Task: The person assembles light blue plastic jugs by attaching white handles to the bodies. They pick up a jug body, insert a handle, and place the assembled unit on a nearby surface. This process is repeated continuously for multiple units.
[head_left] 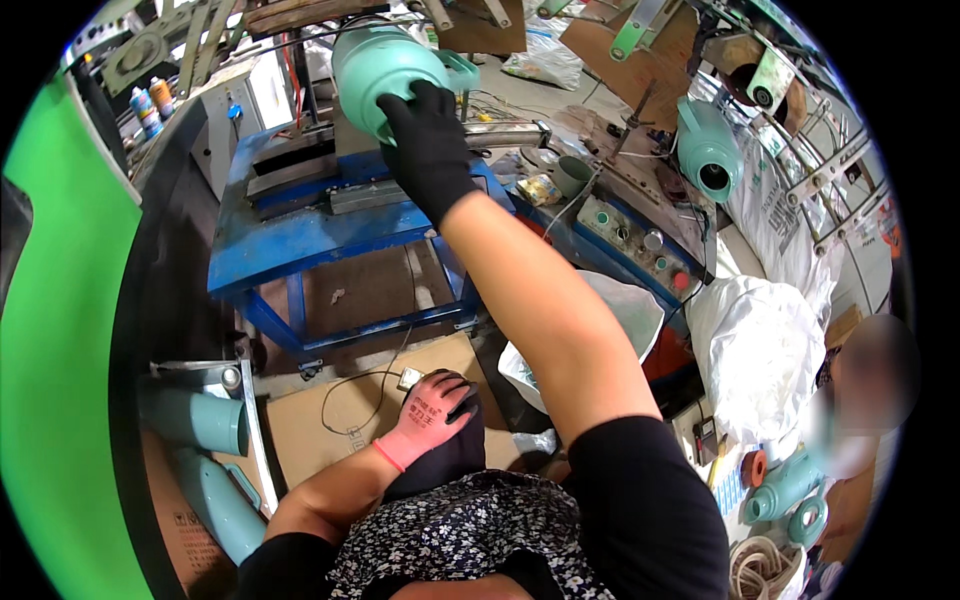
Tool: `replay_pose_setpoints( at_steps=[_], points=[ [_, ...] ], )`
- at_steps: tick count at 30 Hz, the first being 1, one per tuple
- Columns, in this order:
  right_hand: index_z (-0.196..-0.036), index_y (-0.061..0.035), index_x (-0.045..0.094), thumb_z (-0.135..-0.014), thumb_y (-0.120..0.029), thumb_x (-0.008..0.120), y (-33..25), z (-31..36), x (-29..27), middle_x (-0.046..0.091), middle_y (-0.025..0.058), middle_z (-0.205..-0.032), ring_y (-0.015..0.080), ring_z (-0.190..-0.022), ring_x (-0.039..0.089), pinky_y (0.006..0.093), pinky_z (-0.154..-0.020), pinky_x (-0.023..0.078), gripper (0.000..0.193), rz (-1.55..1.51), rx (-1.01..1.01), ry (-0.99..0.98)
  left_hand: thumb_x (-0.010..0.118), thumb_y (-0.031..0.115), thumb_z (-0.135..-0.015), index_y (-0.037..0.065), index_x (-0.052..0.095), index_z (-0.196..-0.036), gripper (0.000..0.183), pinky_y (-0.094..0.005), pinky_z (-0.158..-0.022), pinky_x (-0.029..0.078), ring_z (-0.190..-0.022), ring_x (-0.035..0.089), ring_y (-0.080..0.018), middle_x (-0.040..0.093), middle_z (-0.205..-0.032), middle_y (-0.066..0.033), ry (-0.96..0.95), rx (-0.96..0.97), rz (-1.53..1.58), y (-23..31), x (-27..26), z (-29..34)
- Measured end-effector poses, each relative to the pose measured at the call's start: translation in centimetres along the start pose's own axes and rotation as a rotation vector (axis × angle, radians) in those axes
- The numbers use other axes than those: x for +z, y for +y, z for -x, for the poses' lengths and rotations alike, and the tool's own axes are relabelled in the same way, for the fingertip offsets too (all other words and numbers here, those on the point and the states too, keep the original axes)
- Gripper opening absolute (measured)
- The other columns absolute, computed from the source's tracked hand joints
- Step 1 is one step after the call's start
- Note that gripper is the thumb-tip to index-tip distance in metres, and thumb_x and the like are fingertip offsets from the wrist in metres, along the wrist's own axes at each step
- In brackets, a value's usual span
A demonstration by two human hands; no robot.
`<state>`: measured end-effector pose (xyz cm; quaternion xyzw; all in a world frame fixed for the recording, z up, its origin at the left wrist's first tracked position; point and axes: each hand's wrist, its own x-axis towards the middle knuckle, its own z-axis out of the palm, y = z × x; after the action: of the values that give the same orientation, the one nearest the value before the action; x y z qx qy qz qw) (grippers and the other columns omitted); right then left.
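My right hand (425, 135), in a black glove, reaches far forward over the blue machine table (310, 240). Its fingers are wrapped round the near end of a turquoise thermos jug (375, 65), which lies tilted on its side at the machine with its handle (462, 72) facing right. The palm and the jug's rim are partly hidden by the glove. In a pink glove with dark fingertips, my left hand (428, 415) rests on my knee, fingers laid out over it and holding nothing.
A control panel with knobs and a red button (680, 281) stands right of the table. Another jug (708, 150) hangs beyond it. Jug shells (205, 420) lie in a carton at lower left. White sacks (760, 350) and a blurred person (875, 375) are at right.
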<state>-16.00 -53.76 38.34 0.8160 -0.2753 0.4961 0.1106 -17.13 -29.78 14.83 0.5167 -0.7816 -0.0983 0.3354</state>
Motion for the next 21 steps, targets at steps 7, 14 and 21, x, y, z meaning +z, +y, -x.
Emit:
replay_pose_setpoints(
  at_steps=[7,14,21],
  points=[
    [-0.120,-0.0221,0.056,-0.068,-0.034,0.079,-0.3,-2.7,5.1,0.038,0.0187,-0.132,0.0438,-0.115,0.041,0.0503,-0.091,0.044,0.058,-0.116,0.403,-0.006,0.070,0.028,-0.073,0.007,0.064,-0.108,0.041,-0.0424,-0.097,0.044,-0.111,0.053,-0.0308,0.062,-0.112,-0.0100,0.030,-0.036,-0.033,-0.9,0.0,0.9],
    [-0.134,-0.0033,0.042,-0.075,-0.022,0.073,1.6,1.9,-3.0,0.048,0.0282,-0.127,0.0433,-0.118,0.046,0.0466,-0.100,0.039,0.069,-0.199,-0.019,-0.088,0.072,0.024,-0.076,0.007,0.062,-0.112,0.041,-0.0437,-0.101,0.040,-0.118,0.049,-0.0335,0.058,-0.120,-0.0126,0.048,-0.101,-0.031,-1.6,-0.6,2.4],
    [-0.116,-0.0047,0.059,-0.083,-0.015,0.067,3.5,23.9,-21.1,0.058,0.0168,-0.116,0.0346,-0.106,0.058,0.0395,-0.089,0.047,0.036,-0.401,0.166,-0.389,0.066,0.010,-0.084,0.001,0.057,-0.120,0.038,-0.0403,-0.102,0.038,-0.118,0.051,-0.0330,0.056,-0.125,-0.0162,0.477,-0.635,-0.064,-1.5,-2.8,10.9]
  ],
)
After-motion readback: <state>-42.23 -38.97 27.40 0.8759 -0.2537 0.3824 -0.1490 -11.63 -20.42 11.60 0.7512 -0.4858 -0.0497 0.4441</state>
